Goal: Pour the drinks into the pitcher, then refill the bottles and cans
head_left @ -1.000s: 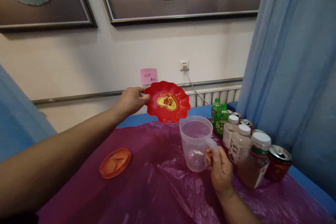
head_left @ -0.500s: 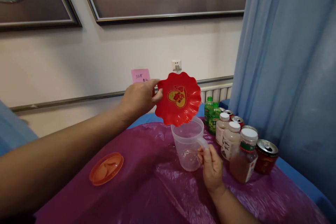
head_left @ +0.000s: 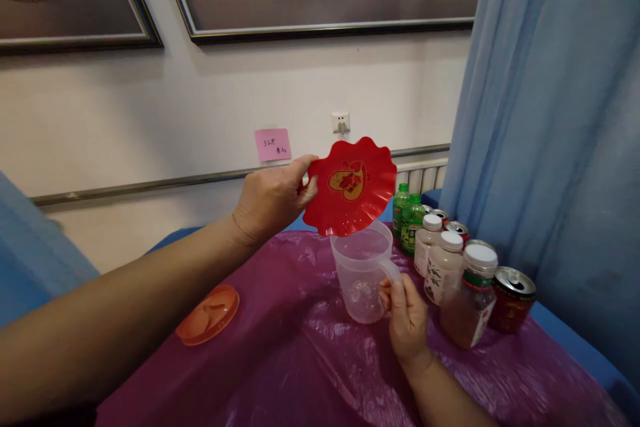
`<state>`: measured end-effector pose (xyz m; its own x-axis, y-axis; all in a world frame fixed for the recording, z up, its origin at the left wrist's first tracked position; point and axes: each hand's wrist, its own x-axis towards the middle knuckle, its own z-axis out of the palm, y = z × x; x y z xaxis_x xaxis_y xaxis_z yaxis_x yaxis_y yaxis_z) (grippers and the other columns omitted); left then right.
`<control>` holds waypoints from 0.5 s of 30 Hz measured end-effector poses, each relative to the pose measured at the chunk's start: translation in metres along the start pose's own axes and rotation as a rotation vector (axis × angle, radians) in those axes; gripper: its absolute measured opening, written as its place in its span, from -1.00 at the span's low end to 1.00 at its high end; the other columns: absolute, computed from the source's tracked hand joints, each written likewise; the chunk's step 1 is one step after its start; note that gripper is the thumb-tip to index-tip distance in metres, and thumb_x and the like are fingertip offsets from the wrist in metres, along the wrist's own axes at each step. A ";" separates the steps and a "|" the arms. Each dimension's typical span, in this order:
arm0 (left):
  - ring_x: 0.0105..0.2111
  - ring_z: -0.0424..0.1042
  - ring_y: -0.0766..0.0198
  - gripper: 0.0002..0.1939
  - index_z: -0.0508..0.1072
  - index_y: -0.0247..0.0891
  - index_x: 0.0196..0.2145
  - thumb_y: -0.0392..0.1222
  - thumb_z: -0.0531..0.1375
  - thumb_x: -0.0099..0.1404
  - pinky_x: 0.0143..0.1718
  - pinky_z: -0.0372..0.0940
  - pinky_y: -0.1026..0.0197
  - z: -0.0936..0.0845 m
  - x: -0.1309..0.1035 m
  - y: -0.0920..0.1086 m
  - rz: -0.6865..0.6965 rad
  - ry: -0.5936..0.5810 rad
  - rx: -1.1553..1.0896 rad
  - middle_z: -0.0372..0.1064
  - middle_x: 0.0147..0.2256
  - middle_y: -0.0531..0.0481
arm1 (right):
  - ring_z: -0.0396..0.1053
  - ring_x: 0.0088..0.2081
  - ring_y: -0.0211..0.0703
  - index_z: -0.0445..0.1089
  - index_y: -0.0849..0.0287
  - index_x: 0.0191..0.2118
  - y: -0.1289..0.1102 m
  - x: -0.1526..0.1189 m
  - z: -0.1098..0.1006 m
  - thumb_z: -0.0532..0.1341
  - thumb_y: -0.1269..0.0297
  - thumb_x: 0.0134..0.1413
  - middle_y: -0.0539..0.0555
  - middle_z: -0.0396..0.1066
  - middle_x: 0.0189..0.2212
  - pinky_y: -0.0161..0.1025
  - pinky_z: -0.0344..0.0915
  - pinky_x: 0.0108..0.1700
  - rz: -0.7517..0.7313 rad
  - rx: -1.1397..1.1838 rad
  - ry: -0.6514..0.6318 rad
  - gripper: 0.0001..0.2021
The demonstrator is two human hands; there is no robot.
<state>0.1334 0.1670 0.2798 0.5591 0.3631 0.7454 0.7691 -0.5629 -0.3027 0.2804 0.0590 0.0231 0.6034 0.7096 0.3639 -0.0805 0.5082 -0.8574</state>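
My left hand [head_left: 277, 197] pinches the left rim of a red scalloped plate [head_left: 360, 203] with a yellow printed design. The plate is tipped steeply, its lower edge just over the mouth of a translucent plastic measuring jug [head_left: 357, 273]. Closed around the jug's handle is my right hand [head_left: 407, 320]. The jug appears upright over the purple plastic sheet, with something clear and sparkling near its bottom. Whether its base touches the sheet is hard to tell.
An orange dish [head_left: 209, 315] lies on the purple sheet [head_left: 280, 360] to the left. On the right stand green bottles [head_left: 413, 223], white-capped bottles [head_left: 467, 293] and several cans [head_left: 513, 300]. A blue curtain [head_left: 550, 113] hangs behind them. A pink note [head_left: 273, 145] is on the wall.
The red plate has tilted, its right side rising, and it has shifted slightly right with my left hand. My right hand keeps its hold on the jug. The whole view has shifted slightly.
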 end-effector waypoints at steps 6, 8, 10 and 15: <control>-0.58 0.32 0.32 -0.63 0.52 -0.26 0.03 -0.15 0.14 0.32 -0.49 0.11 0.27 0.016 -0.023 -0.022 -0.373 -0.116 -0.309 0.41 -0.56 0.09 | 0.29 -0.52 -0.24 0.43 0.11 -0.28 0.002 -0.001 -0.003 0.16 -0.07 0.31 -0.04 0.35 -0.52 -0.30 0.23 -0.47 0.003 0.002 0.012 -0.65; -0.60 0.31 0.32 -0.67 0.54 -0.28 -0.06 -0.13 0.16 0.28 -0.53 0.10 0.28 0.023 -0.046 -0.039 -0.619 -0.211 -0.457 0.35 -0.61 0.12 | 0.29 -0.50 -0.23 0.44 0.12 -0.28 0.002 -0.002 -0.005 0.18 -0.07 0.30 -0.04 0.36 -0.52 -0.30 0.25 -0.45 0.017 0.023 0.016 -0.65; -0.61 0.31 0.31 -0.73 0.54 -0.28 -0.17 -0.11 0.19 0.24 -0.55 0.09 0.29 0.030 -0.078 -0.054 -0.878 -0.295 -0.538 0.33 -0.62 0.14 | 0.29 -0.49 -0.24 0.44 0.12 -0.28 0.002 -0.003 -0.007 0.20 -0.08 0.27 -0.04 0.37 -0.52 -0.30 0.25 -0.44 0.036 0.043 0.028 -0.65; -0.70 0.25 0.32 -0.86 0.42 -0.23 -0.41 -0.13 0.17 0.22 -0.62 0.11 0.31 0.045 -0.175 -0.058 -1.199 -0.486 -0.620 0.25 -0.71 0.16 | 0.27 -0.52 -0.27 0.45 0.14 -0.30 0.000 -0.006 -0.008 0.25 -0.13 0.21 -0.07 0.34 -0.54 -0.31 0.23 -0.46 0.078 0.058 0.063 -0.61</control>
<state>0.0045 0.1695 0.1405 -0.1732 0.9837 0.0490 0.6575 0.0784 0.7494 0.2834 0.0512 0.0180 0.6422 0.7169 0.2712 -0.1742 0.4811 -0.8592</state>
